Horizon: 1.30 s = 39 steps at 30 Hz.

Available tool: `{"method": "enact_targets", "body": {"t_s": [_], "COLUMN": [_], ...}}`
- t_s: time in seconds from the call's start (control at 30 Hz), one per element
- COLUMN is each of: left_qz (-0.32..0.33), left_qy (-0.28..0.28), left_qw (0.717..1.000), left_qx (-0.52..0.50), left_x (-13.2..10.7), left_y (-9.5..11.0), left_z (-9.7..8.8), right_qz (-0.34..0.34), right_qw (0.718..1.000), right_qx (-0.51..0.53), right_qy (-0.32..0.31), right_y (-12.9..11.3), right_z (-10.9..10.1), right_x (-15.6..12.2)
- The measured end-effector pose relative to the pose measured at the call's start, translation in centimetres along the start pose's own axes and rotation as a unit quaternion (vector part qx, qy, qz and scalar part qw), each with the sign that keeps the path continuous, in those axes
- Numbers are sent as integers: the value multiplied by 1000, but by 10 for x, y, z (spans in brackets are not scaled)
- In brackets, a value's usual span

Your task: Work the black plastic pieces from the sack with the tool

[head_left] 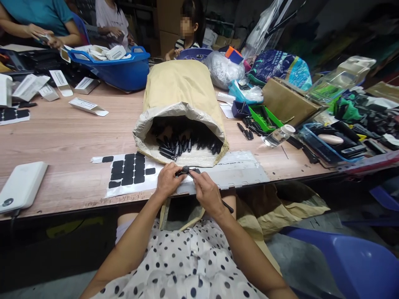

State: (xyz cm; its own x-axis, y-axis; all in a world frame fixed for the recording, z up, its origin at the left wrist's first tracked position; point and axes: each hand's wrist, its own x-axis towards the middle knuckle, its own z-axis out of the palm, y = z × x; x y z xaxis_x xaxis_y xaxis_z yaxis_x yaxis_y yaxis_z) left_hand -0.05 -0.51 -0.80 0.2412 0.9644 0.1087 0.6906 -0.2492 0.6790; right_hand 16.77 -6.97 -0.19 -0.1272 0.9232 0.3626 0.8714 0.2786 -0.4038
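Head view: a small black part (185, 170) is held at the near edge of the bench (59, 141), just in front of the mouth of a large tan sack (182, 83). It is gripped by the left hand (167, 179), whose fingers are drawn in narrowly around it. The right hand (206, 192) is closed on what appears to be a slim dark rod (228, 207); its far end is brought close to the part, though whether the two are touching cannot be told, since fingers cover the spot. Inside the sack, which is laid on its side with its opening turned toward the person, many black pieces (177, 146) are heaped. To the left of the hands, a sheet of black stickers (127, 169) is spread flat, and a white device (23, 185) is set at the bench's left end. Farther back, white boxes (87, 106) are scattered beside a blue basin (121, 74), by which more cartons are held. To the right of the sack, a green tray (277, 120) and a clear bottle (279, 136) are placed near each other. Across the bench, a small item is handled by a person in a teal top (46, 14).
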Motion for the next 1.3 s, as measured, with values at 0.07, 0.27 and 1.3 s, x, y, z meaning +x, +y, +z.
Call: {"method": "enact_targets", "body": {"t_s": [0.07,0.27,1.3], "left_qz": [1,1,-36], "left_qy": [5,3,-297], "left_qw": [1000,1000,953], "left_qx": [-3,-7,56], "left_x": [0,-1,-75], "left_y": [-1,-2,24], "left_z": [1,-1,19], "right_qz": [17,61,69], "right_qw": [1000,991,982], "right_qx": [-19,-114,-173], "right_qy": [16,25,31], "right_y": [8,42,48], "right_z": [-1,2,21], "right_x": [9,49,52]}}
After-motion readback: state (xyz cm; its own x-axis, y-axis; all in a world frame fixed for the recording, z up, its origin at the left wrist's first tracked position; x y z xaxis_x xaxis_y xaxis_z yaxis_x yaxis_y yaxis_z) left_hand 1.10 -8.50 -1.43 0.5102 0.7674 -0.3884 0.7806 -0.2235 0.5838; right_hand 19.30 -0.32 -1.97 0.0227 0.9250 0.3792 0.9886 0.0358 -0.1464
